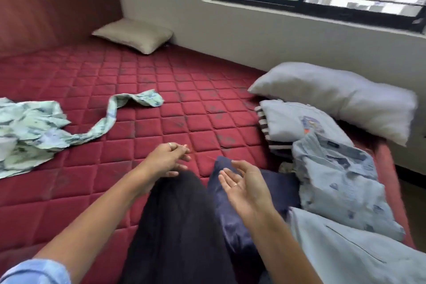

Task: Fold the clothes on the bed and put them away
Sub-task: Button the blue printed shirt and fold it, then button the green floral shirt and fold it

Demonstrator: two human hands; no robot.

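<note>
Both my hands are empty: left hand [168,159] loosely curled, right hand [244,182] palm up, probably between garments; green shirt [30,131] lies unfolded.

Both bare forearms reach forward from the bottom of the view, the left one coming out of a rolled light-blue sleeve [34,271]. The left hand [167,159] is turned back-up, a ring on one finger, its fingers [182,158] loosely curled and holding nothing. The right hand [245,183] is turned palm-up, its ringed fingers [227,180] relaxed, nearly straight and empty.
</note>
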